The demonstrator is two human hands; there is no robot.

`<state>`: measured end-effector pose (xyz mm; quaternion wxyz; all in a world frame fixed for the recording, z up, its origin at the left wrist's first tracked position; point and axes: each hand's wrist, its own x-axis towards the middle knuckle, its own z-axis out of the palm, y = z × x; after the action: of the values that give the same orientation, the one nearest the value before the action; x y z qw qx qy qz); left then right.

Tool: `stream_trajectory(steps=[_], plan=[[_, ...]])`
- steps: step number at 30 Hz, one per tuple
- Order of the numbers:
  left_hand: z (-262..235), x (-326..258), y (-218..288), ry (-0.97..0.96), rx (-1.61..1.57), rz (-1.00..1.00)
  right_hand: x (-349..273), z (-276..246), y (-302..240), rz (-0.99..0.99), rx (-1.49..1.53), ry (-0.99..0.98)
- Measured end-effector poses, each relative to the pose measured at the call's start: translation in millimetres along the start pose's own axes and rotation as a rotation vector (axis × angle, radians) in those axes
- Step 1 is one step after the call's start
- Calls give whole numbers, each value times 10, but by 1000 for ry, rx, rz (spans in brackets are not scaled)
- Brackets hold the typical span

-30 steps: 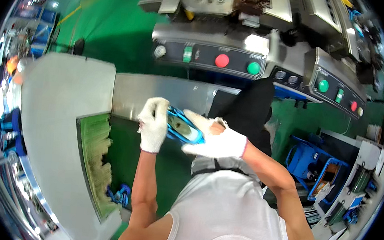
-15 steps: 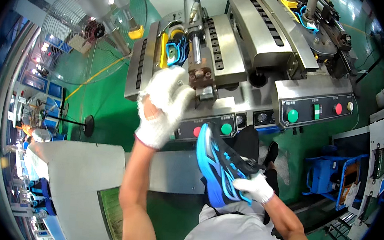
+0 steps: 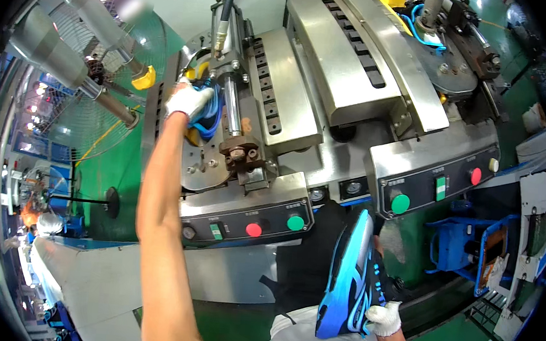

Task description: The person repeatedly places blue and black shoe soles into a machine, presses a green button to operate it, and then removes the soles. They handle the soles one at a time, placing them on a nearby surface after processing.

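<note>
My left hand [image 3: 188, 102], in a white knit glove, reaches far out to the left machine. Its fingers are closed on a blue and black shoe [image 3: 208, 115] seated in that machine, beside a metal cylinder [image 3: 232, 103]. Much of this shoe is hidden by the hand. Close to my body, my gloved right hand [image 3: 384, 318] grips a blue and black sneaker [image 3: 347, 282] near its heel end. That sneaker is held with its toe pointing away from me and its pale-blue sole side turned to the left.
Control panels with green and red buttons line the front of the left machine [image 3: 243, 223] and right machine [image 3: 435, 183]. Metal arms with yellow tips [image 3: 143, 78] stand at far left, before a wire fan. A blue frame [image 3: 472, 250] stands at right.
My left hand has moved forward from above the panel onto the shoe in the machine. My right hand has brought the sneaker nearer and to the right, turning it more upright. The view has shifted.
</note>
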<state>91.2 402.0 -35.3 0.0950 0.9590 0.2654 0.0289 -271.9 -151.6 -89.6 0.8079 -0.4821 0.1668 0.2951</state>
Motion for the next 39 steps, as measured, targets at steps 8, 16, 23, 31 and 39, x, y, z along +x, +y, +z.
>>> stream_trajectory(steps=[8, 16, 23, 31, 39], plan=[[-1224, -965, -547, 336, -295, 212, 145, 461, -137, -87, 186, 8], [-959, -3949, -1815, 568, -434, 70, 526, 1205, -400, -146, -24, -45], [187, -5346, -2633, 254, -394, -315, 2055, 3129, -1276, -433, -465, -383], [1215, -5781, -3163, 139, -324, -232, 4022, 4485, -1490, -274, -1127, -159], [1255, -5650, -3247, 77, -413, -284, 4610, 4587, -784, -565, -1639, 383]])
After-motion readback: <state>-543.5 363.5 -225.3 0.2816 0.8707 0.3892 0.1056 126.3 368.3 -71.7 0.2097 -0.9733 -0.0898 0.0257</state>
